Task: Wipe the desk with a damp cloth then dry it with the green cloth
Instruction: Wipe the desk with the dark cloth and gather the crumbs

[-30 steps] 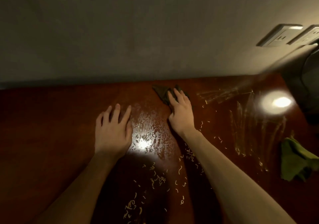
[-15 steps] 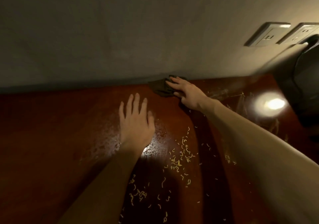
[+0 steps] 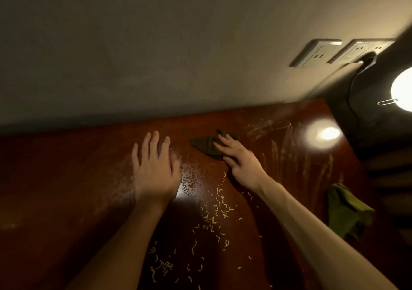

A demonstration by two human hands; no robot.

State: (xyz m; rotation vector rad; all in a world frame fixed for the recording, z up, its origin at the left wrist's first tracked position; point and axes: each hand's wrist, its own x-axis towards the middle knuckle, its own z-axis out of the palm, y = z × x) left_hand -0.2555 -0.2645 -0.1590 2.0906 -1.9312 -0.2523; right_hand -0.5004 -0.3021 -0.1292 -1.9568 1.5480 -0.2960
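Dark crumpled damp cloth (image 3: 206,145) drags back from the wall (image 3: 156,66) under the flat, released right grip (image 3: 239,161); left grip (image 3: 153,169) splayed flat too; wet-wiping continues.

The desk (image 3: 66,178) is glossy reddish wood, with a beaded wet sheen just left of the matt dark cloth (image 3: 204,145). Well right of it lies a soft, matt green cloth (image 3: 347,209); behind, a matt wall (image 3: 156,44), perhaps plaster.
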